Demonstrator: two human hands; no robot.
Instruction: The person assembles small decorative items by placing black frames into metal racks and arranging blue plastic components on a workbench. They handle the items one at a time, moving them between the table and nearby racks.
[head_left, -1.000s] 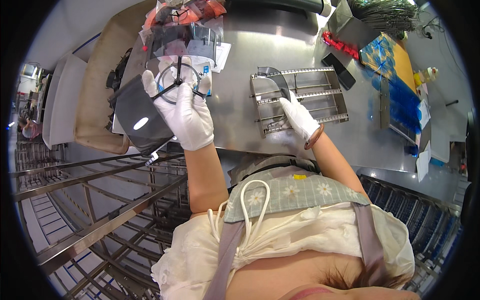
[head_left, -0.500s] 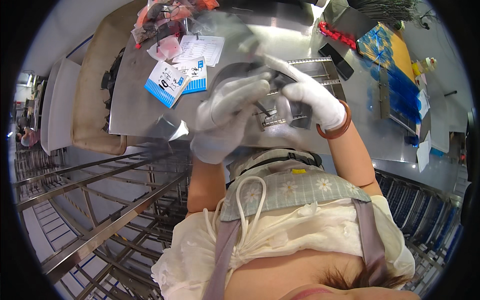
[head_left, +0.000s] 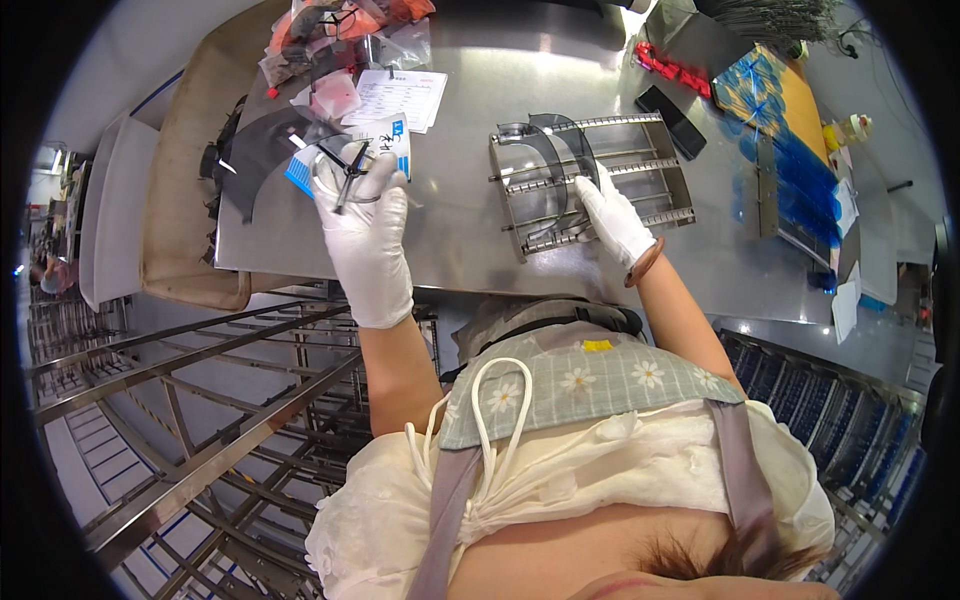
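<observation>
My left hand (head_left: pixel 365 235), in a white glove, is raised over the left part of the metal table, its fingers curled around a black forked piece (head_left: pixel 350 172). A dark, see-through curved visor (head_left: pixel 265 150) extends beyond those fingers; whether it joins the black piece I cannot tell. My gloved right hand (head_left: pixel 615 218) is at a metal slotted rack (head_left: pixel 655 163), thumb and fingers closed on the edge of a smoky curved lens (head_left: pixel 575 140). That lens stands in the rack beside another curved lens (head_left: pixel 517 130). The right fingertips are partly hidden.
Papers (head_left: pixel 405 95), a blue-and-white card (head_left: pixel 393 135) and bagged orange and pink items (head_left: pixel 345 35) lie at the back left. A phone (head_left: pixel 672 122) lies right of the rack. Further right are red pieces (head_left: pixel 675 72) and blue film-covered parts (head_left: pixel 800 195).
My hands, close together before, are now apart. The left has swung leftward with the black piece and visor; the right has lowered onto the lens in the rack.
</observation>
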